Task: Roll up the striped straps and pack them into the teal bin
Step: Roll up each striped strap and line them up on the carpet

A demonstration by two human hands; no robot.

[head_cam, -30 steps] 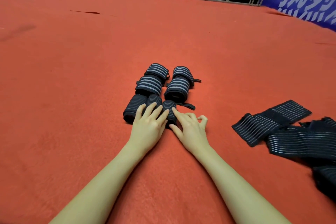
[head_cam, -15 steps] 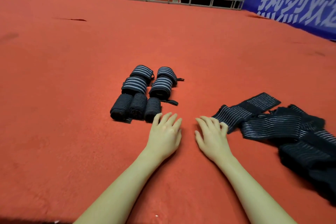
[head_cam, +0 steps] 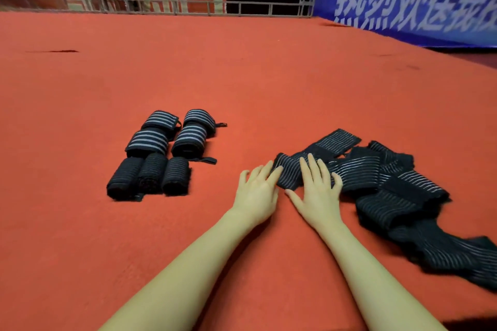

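Several rolled dark straps with grey stripes (head_cam: 161,153) lie in a tidy cluster on the red carpet, left of centre. A heap of unrolled striped straps (head_cam: 390,185) sprawls at the right. My left hand (head_cam: 256,191) lies flat with straight fingers, its fingertips touching the near end of one flat strap (head_cam: 291,170). My right hand (head_cam: 318,191) rests open on that same strap end, fingers spread on top of it. No teal bin is in view.
Red carpet (head_cam: 242,75) covers the whole floor. A metal railing (head_cam: 188,7) with a red banner runs along the far edge, and a blue banner (head_cam: 403,0) stands at the back right.
Both hands left the rolled straps and moved right to the end of a flat strap in the loose heap. The view has swung rightward.
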